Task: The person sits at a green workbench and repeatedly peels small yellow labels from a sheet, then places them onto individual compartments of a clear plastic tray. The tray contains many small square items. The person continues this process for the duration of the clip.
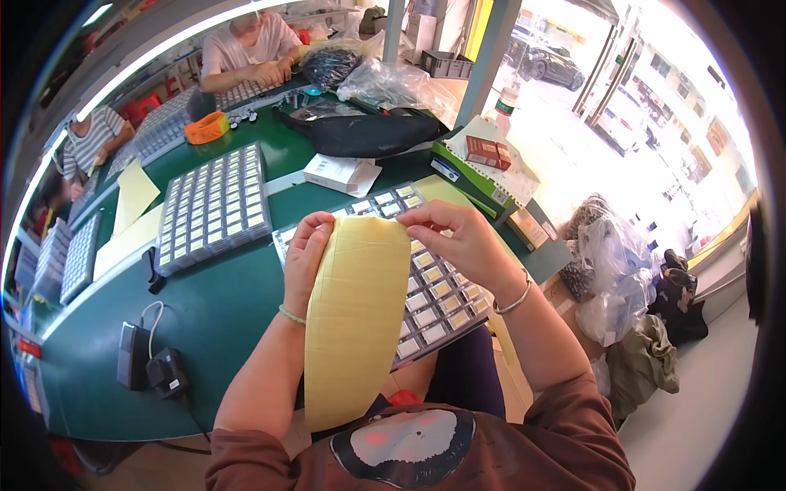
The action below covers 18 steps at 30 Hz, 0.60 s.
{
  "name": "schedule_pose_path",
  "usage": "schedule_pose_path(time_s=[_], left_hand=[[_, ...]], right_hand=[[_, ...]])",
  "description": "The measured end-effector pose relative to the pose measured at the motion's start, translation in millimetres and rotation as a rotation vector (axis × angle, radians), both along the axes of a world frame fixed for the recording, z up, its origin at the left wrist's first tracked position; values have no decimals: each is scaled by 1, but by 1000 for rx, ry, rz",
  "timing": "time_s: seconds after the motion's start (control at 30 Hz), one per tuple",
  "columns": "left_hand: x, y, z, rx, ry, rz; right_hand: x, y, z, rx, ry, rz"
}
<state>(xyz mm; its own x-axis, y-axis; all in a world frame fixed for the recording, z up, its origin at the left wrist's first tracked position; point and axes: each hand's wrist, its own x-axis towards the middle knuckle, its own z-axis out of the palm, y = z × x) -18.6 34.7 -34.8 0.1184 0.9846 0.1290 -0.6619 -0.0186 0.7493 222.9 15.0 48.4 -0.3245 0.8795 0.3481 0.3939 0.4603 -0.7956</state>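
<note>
A long yellow paper sheet [356,307] hangs down towards my lap, curving along its length. My left hand [310,255] grips its upper left edge between thumb and fingers. At the upper right corner, my right hand [451,236] pinches with thumb and forefinger; whether anything small is between those fingertips is hidden. Beneath the sheet and both hands lies a clear plastic tray [424,340] with rows of compartments, some holding pieces with yellow faces and others white ones. The sheet covers the tray's middle and left part, and the tray's near edge juts past the table.
A stack of filled trays [212,212] stands to the left on the green table [245,325]. Black power adapters [164,371] lie near its front edge. Beyond are a white carton [334,173], a black bag [374,134] and an orange tape roll [207,127]. Two other people work across the table.
</note>
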Motion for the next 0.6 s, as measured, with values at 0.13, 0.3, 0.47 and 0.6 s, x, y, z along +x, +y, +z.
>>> schedule_pose_path(time_s=[0.13,0.3,0.47,0.6], left_hand=[[-1,0,-3,14,38,18],[-2,0,1,-5,45,28],[1,2,-3,-32,-19,6],[1,-1,5,-105,-186,-52]], right_hand=[[-2,-5,-1,211,-143,-29],[-5,-6,-12,424,-153,-71],[-3,-3,-19,470,174,-146],[12,14,-10,19,519,-204]])
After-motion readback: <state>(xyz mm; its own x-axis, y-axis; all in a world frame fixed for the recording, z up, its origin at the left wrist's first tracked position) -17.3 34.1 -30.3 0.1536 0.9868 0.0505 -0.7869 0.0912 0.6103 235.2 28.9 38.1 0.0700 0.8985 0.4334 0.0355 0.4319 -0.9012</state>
